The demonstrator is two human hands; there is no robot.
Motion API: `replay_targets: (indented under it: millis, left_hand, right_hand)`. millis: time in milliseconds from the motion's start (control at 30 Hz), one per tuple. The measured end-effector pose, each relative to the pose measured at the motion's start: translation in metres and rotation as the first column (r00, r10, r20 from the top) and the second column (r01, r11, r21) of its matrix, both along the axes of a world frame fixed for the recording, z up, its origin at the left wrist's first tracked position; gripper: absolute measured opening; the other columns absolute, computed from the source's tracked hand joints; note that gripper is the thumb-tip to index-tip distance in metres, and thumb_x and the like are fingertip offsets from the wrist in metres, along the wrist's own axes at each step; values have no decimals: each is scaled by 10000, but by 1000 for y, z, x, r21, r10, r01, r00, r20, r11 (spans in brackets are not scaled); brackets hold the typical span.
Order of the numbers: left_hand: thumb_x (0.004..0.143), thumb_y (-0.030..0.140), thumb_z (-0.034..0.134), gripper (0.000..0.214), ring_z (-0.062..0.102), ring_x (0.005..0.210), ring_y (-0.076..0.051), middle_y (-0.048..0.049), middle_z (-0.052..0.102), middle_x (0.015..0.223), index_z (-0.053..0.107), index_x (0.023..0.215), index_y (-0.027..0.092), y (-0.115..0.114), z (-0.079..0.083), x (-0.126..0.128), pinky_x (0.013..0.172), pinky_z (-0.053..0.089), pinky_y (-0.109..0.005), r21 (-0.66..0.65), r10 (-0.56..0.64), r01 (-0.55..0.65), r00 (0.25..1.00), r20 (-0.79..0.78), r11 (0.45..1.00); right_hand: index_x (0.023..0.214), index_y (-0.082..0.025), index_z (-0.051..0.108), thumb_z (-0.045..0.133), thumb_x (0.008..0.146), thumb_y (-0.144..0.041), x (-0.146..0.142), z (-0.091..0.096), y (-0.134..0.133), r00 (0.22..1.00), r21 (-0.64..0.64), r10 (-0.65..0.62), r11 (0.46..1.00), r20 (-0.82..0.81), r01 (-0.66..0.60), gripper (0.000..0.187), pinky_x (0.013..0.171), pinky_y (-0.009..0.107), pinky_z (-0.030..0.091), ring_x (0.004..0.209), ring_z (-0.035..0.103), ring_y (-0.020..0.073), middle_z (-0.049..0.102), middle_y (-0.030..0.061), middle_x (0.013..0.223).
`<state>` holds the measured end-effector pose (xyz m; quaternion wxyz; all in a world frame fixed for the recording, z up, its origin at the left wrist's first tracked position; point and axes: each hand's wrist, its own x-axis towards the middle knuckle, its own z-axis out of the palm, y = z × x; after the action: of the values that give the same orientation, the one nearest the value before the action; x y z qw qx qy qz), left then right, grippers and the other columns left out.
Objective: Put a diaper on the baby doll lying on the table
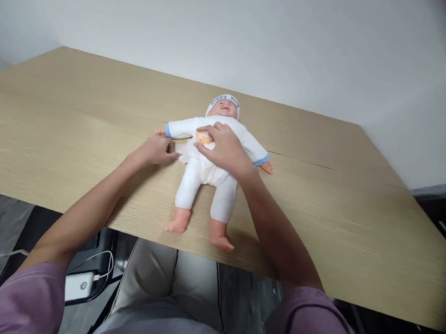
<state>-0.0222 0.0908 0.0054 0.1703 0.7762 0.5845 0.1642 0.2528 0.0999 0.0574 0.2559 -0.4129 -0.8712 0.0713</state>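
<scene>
A baby doll (222, 199) in a white suit with blue cuffs and a lettered white cap lies on its back, feet toward me. Around its hips is a white diaper (208, 174) with an orange printed front panel. My left hand (158, 150) pinches the diaper's loose side tab, spread out at the doll's side below its arm. Over the doll's belly, my right hand (224, 144) rests on the diaper's front, thumb and fingers curved around the orange panel. Whether those fingers grip the front edge or only press on it is partly hidden.
The doll lies on a wide wooden table (317, 217) against a pale wall (252, 44). Below the table's near edge, a white power bank (78, 286) with a cable sits on a black chair (101, 265) at my left.
</scene>
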Motion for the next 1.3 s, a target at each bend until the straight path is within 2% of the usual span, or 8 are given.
replay_targets:
  millis: [167,400,567,733,867,1067,1200,1300]
  left_hand:
    - [895,557,752,431,515,694,-201,-25,583,698,589,670,228,2,22,-4,700,370,-353,-254,55,1,976,212,967]
    - [931,519,739,478,404,677,-166,-14,486,677,533,621,221,11,48,33,684,308,-345,-228,104,50,782,615,972]
    - [1008,479,717,373,482,704,-165,-48,630,779,732,777,187,24,40,79,705,369,-335,-227,68,157,663,746,961]
    - [1079,438,717,242,566,793,-155,-30,650,930,674,1063,201,27,18,88,746,458,-285,-95,79,3,531,844,995]
    - [1023,556,829,411,506,735,-132,6,600,900,590,1034,221,30,3,81,687,418,-274,-19,-20,61,586,810,998]
    - [1019,755,746,550,419,657,-149,46,463,744,526,971,254,38,-4,76,648,351,-301,6,-105,154,640,761,988]
    - [1081,642,713,419,551,818,-202,-36,621,939,576,1018,251,32,0,81,787,471,-362,175,-51,-89,745,665,981]
    - [1135,614,644,356,614,1041,-261,-101,708,1196,619,1112,260,3,15,86,957,505,-428,351,44,-309,802,596,884]
  right_hand:
    - [1569,-200,661,725,1016,-404,0,-3,2,1000,-44,-21,999,9,22,593,1082,540,523,1162,640,379,710,130,1189]
    - [1716,-193,540,736,1005,-436,-1,-10,8,1000,-70,-21,997,-18,20,776,1120,588,541,1199,661,394,743,145,1242]
    - [1704,-185,573,669,1063,-428,-3,-16,14,995,-50,-52,998,-85,47,692,1133,586,548,1258,677,409,783,176,1323]
    - [1667,-198,593,538,1131,-293,-1,-17,19,982,-115,-101,990,-160,83,548,1085,500,566,1165,724,335,807,129,1194]
    - [1631,-182,600,581,1098,-240,1,-16,18,972,-118,-101,990,-211,77,537,1026,455,568,1056,715,286,780,84,1116]
    - [1536,-201,634,560,1017,-80,2,-18,21,939,-85,-121,991,-323,99,538,1043,433,563,1013,667,249,693,45,1047]
    - [1408,-217,696,476,1060,-41,6,-11,5,909,-1,-125,991,-398,136,448,1073,430,556,1079,625,234,672,111,1261]
    - [1294,-270,728,510,1123,-131,15,-2,-30,895,35,-120,988,-430,149,309,1072,449,580,1130,629,258,682,127,1287]
